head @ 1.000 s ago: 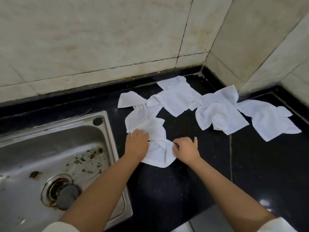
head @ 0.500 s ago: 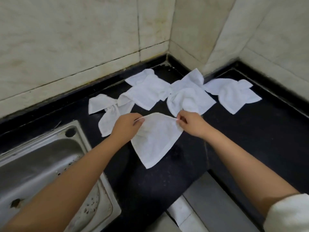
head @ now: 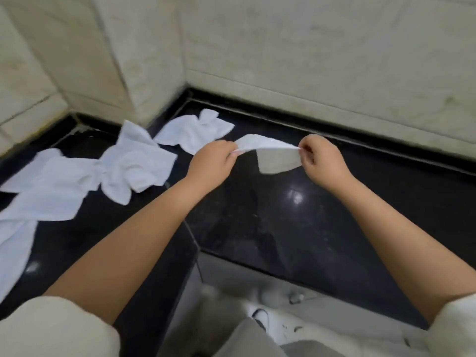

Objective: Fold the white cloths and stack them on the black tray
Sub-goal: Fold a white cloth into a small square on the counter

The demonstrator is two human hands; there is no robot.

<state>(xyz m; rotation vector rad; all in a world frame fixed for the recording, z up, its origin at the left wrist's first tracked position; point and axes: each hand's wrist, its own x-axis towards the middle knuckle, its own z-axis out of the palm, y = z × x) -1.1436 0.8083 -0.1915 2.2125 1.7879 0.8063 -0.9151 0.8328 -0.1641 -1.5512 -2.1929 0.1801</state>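
Head view: white cloth held up in the air above the black countertop, stretched between 2 hands. Left hand pinching the cloth's left corner between thumb and curled fingers. Right hand pinching the right corner the same way, fingers curled in. Top edge of the cloth pulled fairly taut from hand to hand, the rest hanging below in a short flap nearer the right hand, clear of the counter.

Further left on the counter, other white cloths lying crumpled and unfolded: 1 small cloth in the far corner just behind the left hand, 1 bunched cloth beside it, and a larger overlapping heap running off the left edge. How many cloths in that heap: cannot tell, blurred.

Cream tiled wall rising behind the counter, forming a jutting corner at upper left. Pale sleeves at both lower corners of the view. Light floor visible below the counter's front edge. Bright glare spot on the polished counter under the right forearm.
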